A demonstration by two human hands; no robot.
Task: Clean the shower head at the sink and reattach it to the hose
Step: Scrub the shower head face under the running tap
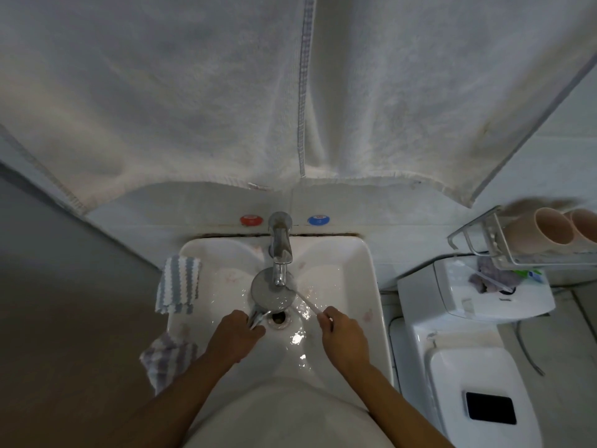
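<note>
1. I saw the shower head point(273, 292) inside the white sink point(365, 279), directly under the chrome tap point(280, 250), with its round spray face turned up. I judged it was placed there so that the water could fall on the nozzles.
2. The left hand point(237, 334) was closed around the chrome handle of the shower head, just beside the drain point(277, 319). The fingers were curled around the handle, which held the head level above the basin.
3. The right hand point(342, 334) pinched a thin stick-like tool, probably a toothbrush point(308, 302), between the thumb and the curled fingers. Its far end touched the right edge of the spray face, I think in order to scrub there; the bristles were too blurred to confirm.
4. Water lay shining in the basin, so I judged that the cleaning step was still in progress. The hose was not visible to me, therefore the reattaching was not yet done.
5. A striped cloth point(178, 284) hung over the left rim of the sink and a second cloth point(168, 355) lay lower on the same rim, near the left forearm, perhaps ready for wiping.
</note>
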